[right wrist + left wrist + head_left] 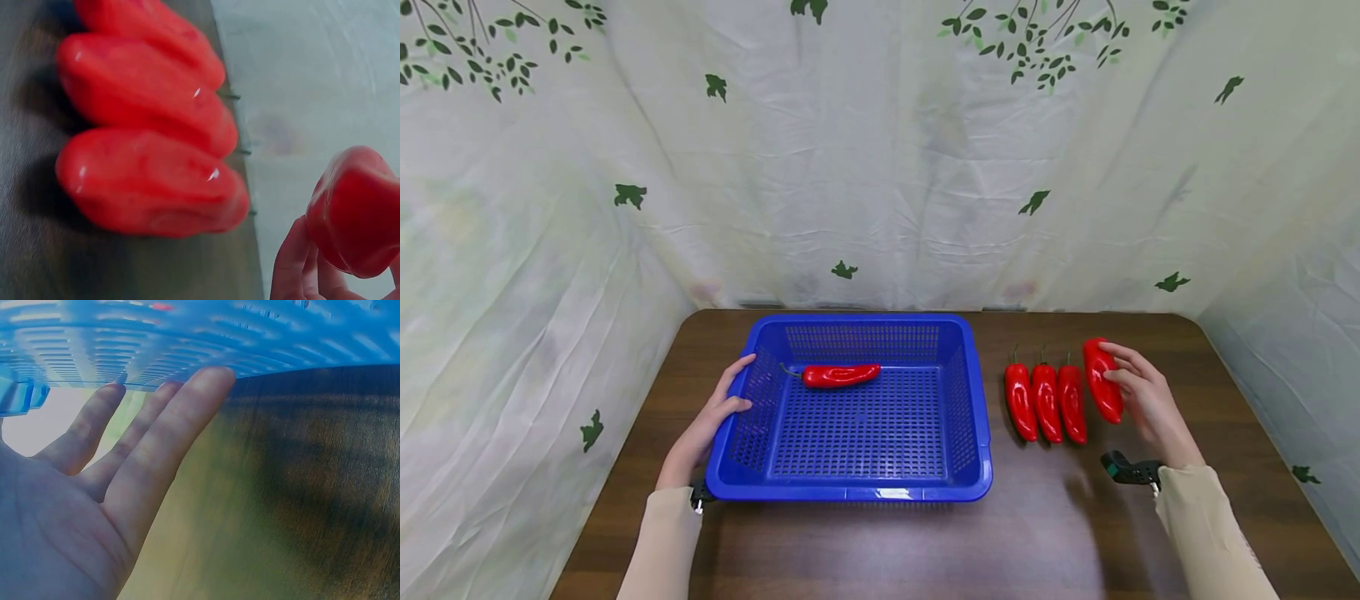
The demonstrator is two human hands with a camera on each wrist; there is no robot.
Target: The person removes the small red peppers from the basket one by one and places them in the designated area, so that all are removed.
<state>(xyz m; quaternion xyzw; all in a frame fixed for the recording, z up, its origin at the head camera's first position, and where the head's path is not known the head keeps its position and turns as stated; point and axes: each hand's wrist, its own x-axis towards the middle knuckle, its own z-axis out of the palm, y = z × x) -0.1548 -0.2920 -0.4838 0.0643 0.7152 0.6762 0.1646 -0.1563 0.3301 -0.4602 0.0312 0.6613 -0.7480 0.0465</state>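
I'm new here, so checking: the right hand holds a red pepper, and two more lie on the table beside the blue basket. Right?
Not quite: three red peppers, not two, lie on the table beside the blue basket, as the head view shows.

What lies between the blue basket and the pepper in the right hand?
In the head view, three red peppers lie side by side on the table between basket and held pepper.
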